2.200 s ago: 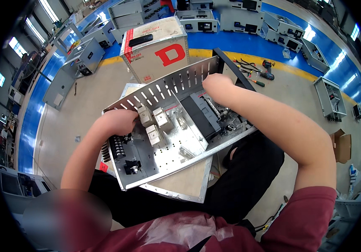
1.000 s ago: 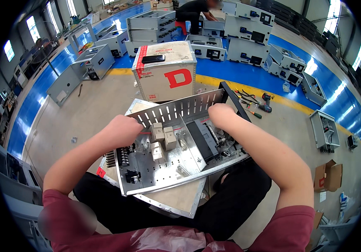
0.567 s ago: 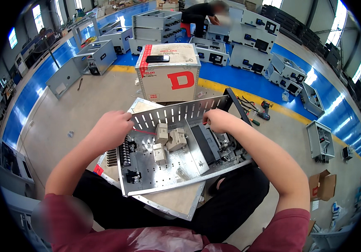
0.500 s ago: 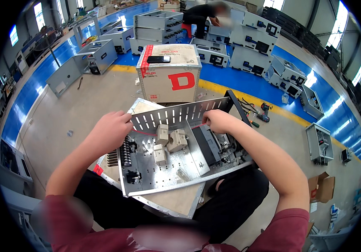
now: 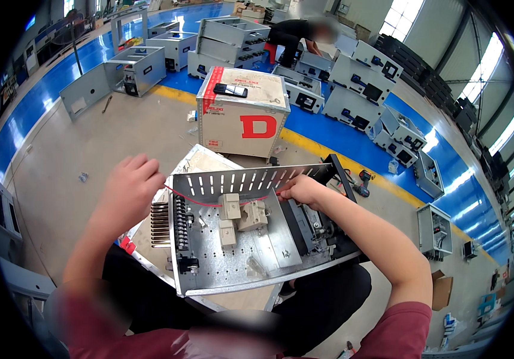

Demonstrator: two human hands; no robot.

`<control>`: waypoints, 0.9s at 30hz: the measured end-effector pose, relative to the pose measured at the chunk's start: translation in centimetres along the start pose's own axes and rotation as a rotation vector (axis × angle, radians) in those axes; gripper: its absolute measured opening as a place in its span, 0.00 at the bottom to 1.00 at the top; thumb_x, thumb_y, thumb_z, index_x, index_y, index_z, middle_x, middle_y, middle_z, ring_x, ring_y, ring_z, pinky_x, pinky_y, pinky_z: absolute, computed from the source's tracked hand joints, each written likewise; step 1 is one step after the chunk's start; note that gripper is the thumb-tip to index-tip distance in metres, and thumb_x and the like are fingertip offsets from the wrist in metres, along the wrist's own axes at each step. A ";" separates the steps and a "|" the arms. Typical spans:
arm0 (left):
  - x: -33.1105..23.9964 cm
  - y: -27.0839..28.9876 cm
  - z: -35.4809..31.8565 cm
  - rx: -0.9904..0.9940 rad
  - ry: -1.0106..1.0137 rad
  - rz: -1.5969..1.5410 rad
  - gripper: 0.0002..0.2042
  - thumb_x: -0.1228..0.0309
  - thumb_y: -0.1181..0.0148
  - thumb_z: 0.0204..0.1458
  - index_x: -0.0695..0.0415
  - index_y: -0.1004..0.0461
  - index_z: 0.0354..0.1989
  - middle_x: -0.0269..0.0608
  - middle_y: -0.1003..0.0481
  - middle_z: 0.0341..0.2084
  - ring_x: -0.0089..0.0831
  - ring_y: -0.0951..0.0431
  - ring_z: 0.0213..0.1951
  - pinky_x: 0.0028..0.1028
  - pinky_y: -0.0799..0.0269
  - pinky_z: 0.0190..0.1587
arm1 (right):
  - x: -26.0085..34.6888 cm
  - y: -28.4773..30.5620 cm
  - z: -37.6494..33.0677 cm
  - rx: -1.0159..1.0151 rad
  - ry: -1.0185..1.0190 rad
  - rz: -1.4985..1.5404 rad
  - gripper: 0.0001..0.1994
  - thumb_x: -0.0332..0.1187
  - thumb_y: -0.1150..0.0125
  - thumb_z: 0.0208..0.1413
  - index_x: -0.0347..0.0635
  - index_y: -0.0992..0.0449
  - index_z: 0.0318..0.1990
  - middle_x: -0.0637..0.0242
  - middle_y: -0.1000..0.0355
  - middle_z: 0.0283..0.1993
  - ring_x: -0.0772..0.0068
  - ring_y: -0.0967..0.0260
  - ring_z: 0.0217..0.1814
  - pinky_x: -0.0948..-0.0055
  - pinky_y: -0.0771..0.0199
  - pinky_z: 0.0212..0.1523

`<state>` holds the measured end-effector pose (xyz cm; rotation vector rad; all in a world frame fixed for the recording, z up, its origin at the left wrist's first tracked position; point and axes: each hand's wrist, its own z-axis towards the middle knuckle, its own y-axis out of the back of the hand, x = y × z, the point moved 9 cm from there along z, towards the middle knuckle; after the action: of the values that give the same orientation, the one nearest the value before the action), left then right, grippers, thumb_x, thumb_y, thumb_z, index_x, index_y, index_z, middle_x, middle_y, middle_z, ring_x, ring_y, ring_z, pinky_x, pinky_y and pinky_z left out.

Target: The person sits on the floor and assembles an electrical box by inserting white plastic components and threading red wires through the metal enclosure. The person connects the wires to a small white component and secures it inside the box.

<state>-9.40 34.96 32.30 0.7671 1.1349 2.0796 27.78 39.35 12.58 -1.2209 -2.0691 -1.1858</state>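
A galvanised metal chassis [image 5: 257, 257] with a slotted back wall lies across my lap. Beige blocks [image 5: 242, 215] and a black terminal strip [image 5: 180, 224] are mounted on it. A thin red wire [image 5: 209, 204] sags along the inside of the slotted wall, stretched between my two hands. My left hand [image 5: 128, 191] pinches one end at the chassis's left corner. My right hand [image 5: 302, 188] is closed on the other end near the wall's right side, above a black module [image 5: 314, 230].
A cardboard box [image 5: 242, 122] with a black phone [image 5: 230, 90] on top stands just beyond the chassis. A cordless drill [image 5: 364, 178] lies on the floor at the right. Grey metal cabinets [image 5: 352, 75] line the blue lane, where another person [image 5: 296, 33] bends over.
My left hand has slid off the panel to its left corner, and the red wire now spans both hands. The view has tilted up toward the box.
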 end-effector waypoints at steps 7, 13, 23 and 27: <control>0.0 1.1 0.7 0.032 0.008 -0.021 0.03 0.79 0.37 0.45 0.60 0.24 0.29 0.40 0.29 0.27 0.39 0.28 0.38 0.37 0.31 0.48 | -0.7 -0.9 -0.2 0.030 -0.068 0.197 0.11 0.27 0.39 0.68 0.35 0.17 0.52 0.66 0.17 0.46 0.75 0.21 0.44 0.73 0.28 0.42; -1.2 0.7 2.5 -0.039 -0.047 -0.037 0.04 0.77 0.34 0.46 0.59 0.23 0.30 0.39 0.28 0.29 0.39 0.27 0.38 0.36 0.30 0.47 | -1.2 -0.9 0.3 0.005 -0.026 0.130 0.10 0.27 0.39 0.67 0.33 0.16 0.50 0.65 0.17 0.42 0.75 0.22 0.42 0.72 0.27 0.41; -11.9 -10.6 6.2 0.349 -0.479 -0.094 0.14 0.65 0.31 0.49 0.57 0.21 0.41 0.43 0.24 0.35 0.40 0.21 0.42 0.38 0.26 0.46 | -0.6 -1.4 0.0 0.026 -0.061 0.119 0.14 0.26 0.37 0.66 0.28 0.19 0.56 0.58 0.18 0.46 0.68 0.21 0.47 0.68 0.21 0.49; -11.4 -15.4 6.8 0.751 -0.329 -0.203 0.21 0.57 0.32 0.53 0.57 0.19 0.50 0.53 0.21 0.42 0.49 0.16 0.47 0.45 0.19 0.47 | -0.8 -1.5 0.3 0.048 -0.037 0.125 0.13 0.26 0.38 0.68 0.29 0.19 0.55 0.58 0.18 0.47 0.68 0.21 0.47 0.68 0.21 0.50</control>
<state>6.68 36.20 19.88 1.2189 1.7237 1.2708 26.89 38.93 11.20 -1.3377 -2.0032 -1.0588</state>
